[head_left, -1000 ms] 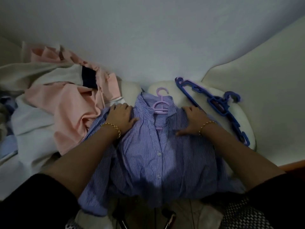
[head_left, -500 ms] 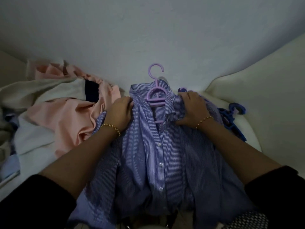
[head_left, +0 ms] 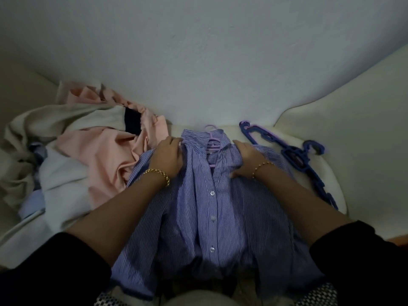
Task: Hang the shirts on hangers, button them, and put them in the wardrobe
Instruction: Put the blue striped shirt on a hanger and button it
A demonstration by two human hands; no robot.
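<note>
Shirt (head_left: 212, 206) on a lilac hanger (head_left: 213, 145), held at both shoulders.
It lies front-up on the cream seat (head_left: 333, 184). The left hand (head_left: 169, 157) and right hand (head_left: 245, 160) each clutch fabric beside the collar, fingers apparently curled in, though the light is dim. Blue hangers (head_left: 295, 155) lie to the right.

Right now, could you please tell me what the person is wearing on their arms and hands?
Both arms are in black sleeves, the left sleeve and the right sleeve ending near the elbows, with the forearms bare. The left hand has a chunky gold chain bracelet at its wrist; the right hand has a thinner gold bracelet.
</note>
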